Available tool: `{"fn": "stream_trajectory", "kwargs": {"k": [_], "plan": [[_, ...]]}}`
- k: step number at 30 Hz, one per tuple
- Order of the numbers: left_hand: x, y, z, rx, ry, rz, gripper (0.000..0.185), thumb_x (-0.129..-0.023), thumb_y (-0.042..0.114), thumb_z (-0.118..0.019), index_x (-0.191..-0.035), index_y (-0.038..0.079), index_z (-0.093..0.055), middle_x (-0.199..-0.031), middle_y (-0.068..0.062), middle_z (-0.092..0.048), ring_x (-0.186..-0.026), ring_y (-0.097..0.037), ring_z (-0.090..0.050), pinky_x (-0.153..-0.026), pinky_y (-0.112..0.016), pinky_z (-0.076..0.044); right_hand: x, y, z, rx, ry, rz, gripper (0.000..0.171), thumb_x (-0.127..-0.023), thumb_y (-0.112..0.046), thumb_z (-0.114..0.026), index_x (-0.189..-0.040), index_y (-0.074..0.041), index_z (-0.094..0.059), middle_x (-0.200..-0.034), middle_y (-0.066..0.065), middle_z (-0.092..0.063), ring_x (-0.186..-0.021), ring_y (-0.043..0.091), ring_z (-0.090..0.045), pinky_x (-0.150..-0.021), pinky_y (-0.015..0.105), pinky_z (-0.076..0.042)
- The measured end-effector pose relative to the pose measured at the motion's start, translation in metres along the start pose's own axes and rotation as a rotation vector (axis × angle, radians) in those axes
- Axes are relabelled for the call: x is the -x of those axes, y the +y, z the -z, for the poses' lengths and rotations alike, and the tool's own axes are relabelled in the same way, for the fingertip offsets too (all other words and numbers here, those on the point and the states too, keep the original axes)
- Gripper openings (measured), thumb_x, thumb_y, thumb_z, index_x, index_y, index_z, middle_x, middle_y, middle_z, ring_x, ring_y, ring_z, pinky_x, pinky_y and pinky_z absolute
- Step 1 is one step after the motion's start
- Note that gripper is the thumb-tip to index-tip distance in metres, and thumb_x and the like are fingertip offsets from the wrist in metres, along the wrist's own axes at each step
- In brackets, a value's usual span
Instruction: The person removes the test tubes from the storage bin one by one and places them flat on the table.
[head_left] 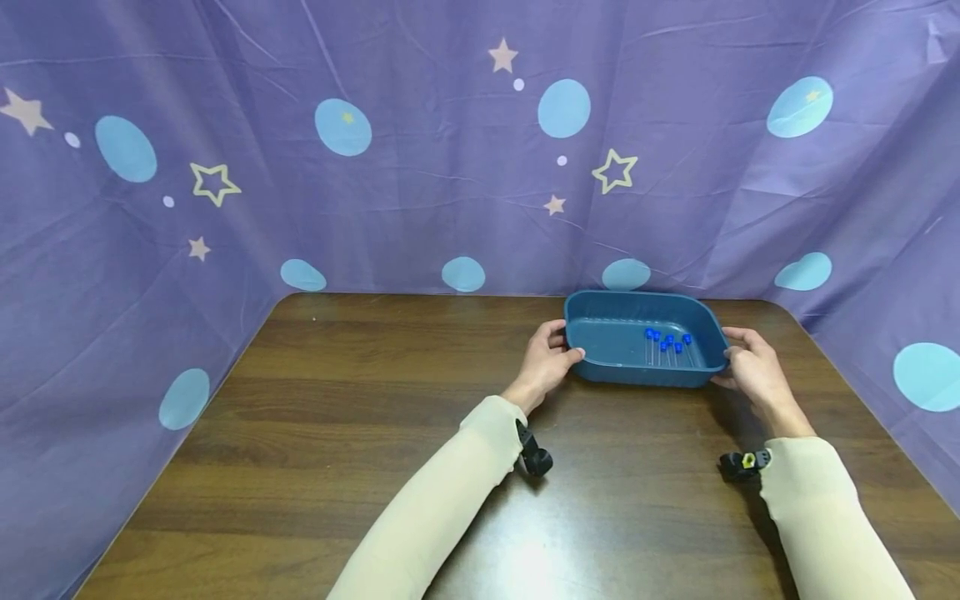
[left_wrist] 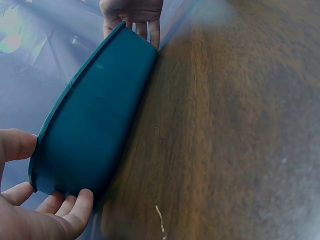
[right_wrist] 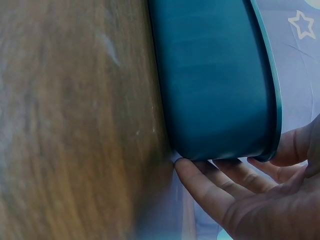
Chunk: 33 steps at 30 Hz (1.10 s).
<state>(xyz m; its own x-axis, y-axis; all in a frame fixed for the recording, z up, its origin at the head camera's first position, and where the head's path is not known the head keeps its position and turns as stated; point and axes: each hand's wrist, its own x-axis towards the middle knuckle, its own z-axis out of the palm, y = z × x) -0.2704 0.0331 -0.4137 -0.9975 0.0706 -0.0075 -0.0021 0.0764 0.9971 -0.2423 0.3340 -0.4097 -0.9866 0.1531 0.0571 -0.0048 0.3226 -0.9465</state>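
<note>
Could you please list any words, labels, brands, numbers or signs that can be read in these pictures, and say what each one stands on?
There are none: no readable text shows in any view.
The teal tray, held at its ends by the left hand and the right hand, bears no visible label.
The purple backdrop cloth carries only printed stars and dots, no letters.
The wrist-mounted camera has a small yellow mark, too small to read.

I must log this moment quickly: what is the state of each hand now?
Left hand: holding the left end of the teal plastic tray.
Right hand: holding the tray's right end.
</note>
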Motion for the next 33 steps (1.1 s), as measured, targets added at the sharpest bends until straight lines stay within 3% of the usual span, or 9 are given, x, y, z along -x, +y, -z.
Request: {"fn": "stream_trajectory", "kwargs": {"k": [6, 15, 24, 33], "plan": [[0.0000, -0.0011, 0.0026, 0.002, 0.000, 0.003, 0.061, -0.081, 0.002, -0.071, -0.137, 0.003, -0.047, -0.121, -0.024, -0.058, -0.103, -0.024, -0.060, -0.086, -0.031, -0.050, 0.0038, -0.0077, -0.0032, 0.019, -0.018, -0.011, 0.049, -0.097, -0.006, -0.027, -0.143, 0.010, -0.026, -0.127, 0.036, -0.043, -0.082, 0.004, -0.060, -0.072, 0.037, -0.056], [-0.0003, -0.0011, 0.0042, 0.008, -0.009, 0.005, 0.061, -0.082, 0.002, -0.071, -0.137, 0.003, -0.046, -0.123, -0.024, -0.057, -0.103, -0.024, -0.060, -0.086, -0.032, -0.050, 0.0038, -0.0072, -0.0049, 0.007, 0.009, -0.006, 0.048, -0.094, -0.003, -0.029, -0.140, 0.011, -0.030, -0.118, 0.031, -0.048, -0.080, 0.006, -0.060, -0.068, 0.037, -0.056], [0.0007, -0.0018, 0.0076, 0.003, -0.001, 0.013, 0.060, -0.082, 0.003, -0.071, -0.137, 0.005, -0.047, -0.122, -0.023, -0.058, -0.103, -0.024, -0.061, -0.084, -0.032, -0.050, 0.0048, -0.0077, -0.0070, 0.003, -0.020, -0.001, 0.049, -0.095, -0.004, -0.026, -0.142, 0.011, -0.026, -0.129, 0.033, -0.036, -0.084, 0.009, -0.058, -0.072, 0.040, -0.056], [0.0027, -0.0017, 0.0090, -0.001, -0.002, 0.006, 0.060, -0.082, 0.003, -0.071, -0.137, 0.004, -0.047, -0.123, -0.024, -0.057, -0.104, -0.025, -0.060, -0.086, -0.032, -0.050, 0.0053, -0.0082, -0.0074, 0.002, -0.026, 0.001, 0.049, -0.095, -0.004, -0.027, -0.141, 0.011, -0.026, -0.124, 0.035, -0.043, -0.083, 0.008, -0.061, -0.073, 0.040, -0.056]]}}
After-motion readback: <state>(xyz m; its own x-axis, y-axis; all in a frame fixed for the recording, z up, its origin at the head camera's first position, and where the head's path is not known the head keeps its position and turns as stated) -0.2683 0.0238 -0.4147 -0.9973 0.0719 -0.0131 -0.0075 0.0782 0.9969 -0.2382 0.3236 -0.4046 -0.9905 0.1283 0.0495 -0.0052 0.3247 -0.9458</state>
